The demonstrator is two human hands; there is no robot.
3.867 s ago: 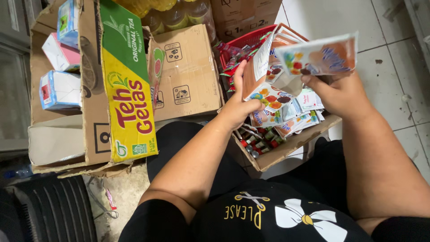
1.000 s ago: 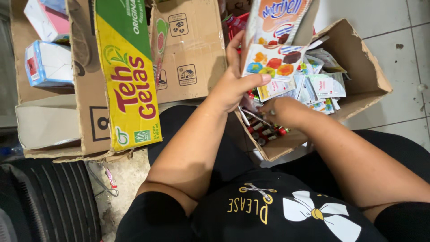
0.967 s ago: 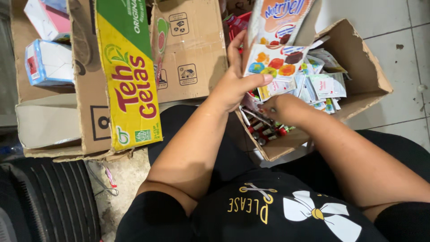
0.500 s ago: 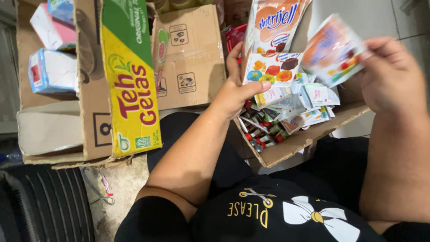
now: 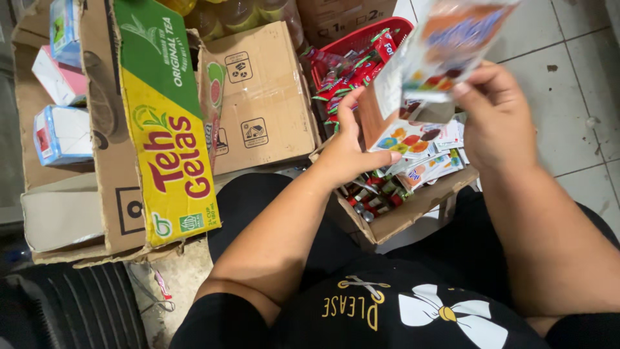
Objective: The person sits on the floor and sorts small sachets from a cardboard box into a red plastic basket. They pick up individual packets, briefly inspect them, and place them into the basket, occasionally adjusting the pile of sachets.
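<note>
Since half a second ago the right hand [image 5: 497,116] has carried its sachet [image 5: 445,48] leftward, so that it now hangs just above the stack in the left hand [image 5: 349,155], and the view has tipped up enough to show a red basket.

Taking the small cardboard box [image 5: 413,210] on the person's lap as the landmark: to its left stands a big carton [image 5: 161,129] with a green and yellow panel, and a plain brown carton [image 5: 265,97] leans between the two. Beyond the small box sits the red basket [image 5: 361,42], filled with red packets. Far to the left, past the big carton, lie blue and white cartons [image 5: 61,136].

Over the small box, the left hand is closed on a stack of sachets [image 5: 400,132], thumb across the fruit-printed front, fingers behind. Up and to the right, the right hand pinches the blurred orange and white sachet by its lower edge between thumb and fingertips. Inside the box lie loose sachets [image 5: 433,168] and small red-capped bottles [image 5: 374,197].
</note>
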